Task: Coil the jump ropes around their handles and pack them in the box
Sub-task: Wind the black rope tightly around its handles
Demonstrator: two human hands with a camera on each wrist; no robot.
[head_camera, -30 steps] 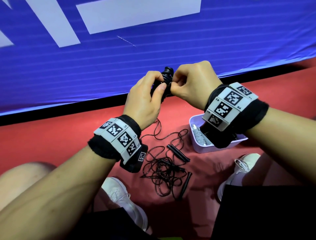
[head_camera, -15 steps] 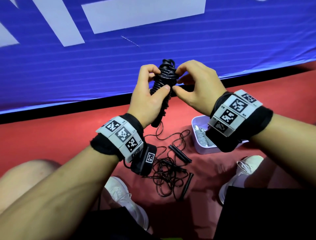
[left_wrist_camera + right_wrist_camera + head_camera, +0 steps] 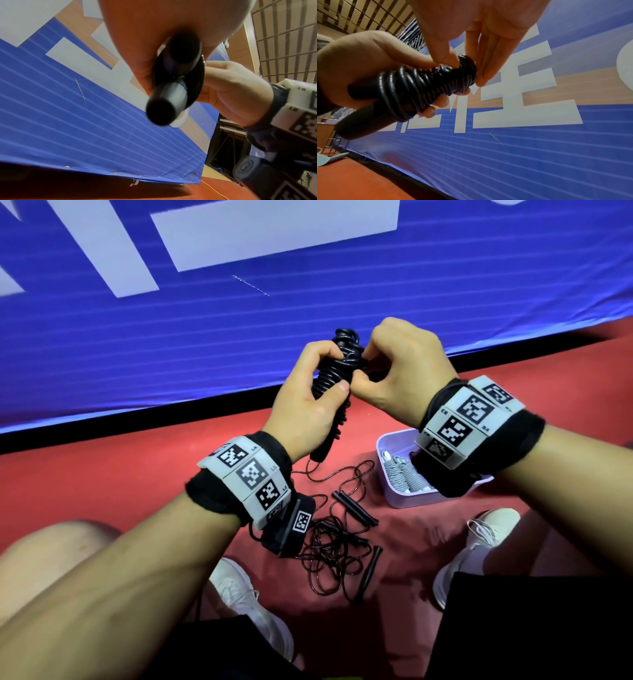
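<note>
Fingers of the left hand curl around the middle of a black jump rope already wound in tight turns over its two handles, thumb pressed across the coils. Beside them, the right hand closes on the top of the same bundle, its thumb and fingertips pinching the last turns of cord at the upper end. In the right wrist view the coils sit between that thumb above and the other fingers behind; the bare handle end sticks out below the left palm. The left wrist view looks straight up the handle butts, blurred and dark, so the coils are mostly hidden there.

Below the hands, on the red floor, another black rope lies loose and tangled, its handles apart from each other. Just right of it stands a pale purple box, partly covered by the right wristband; inside is what looks like a grey coiled rope, only partly visible.

Both wristbands carry square black-and-white code markers with small letter-and-digit labels, too small to read surely. Behind the fingers hangs a blue banner with large white lettering, cut off and unreadable.
</note>
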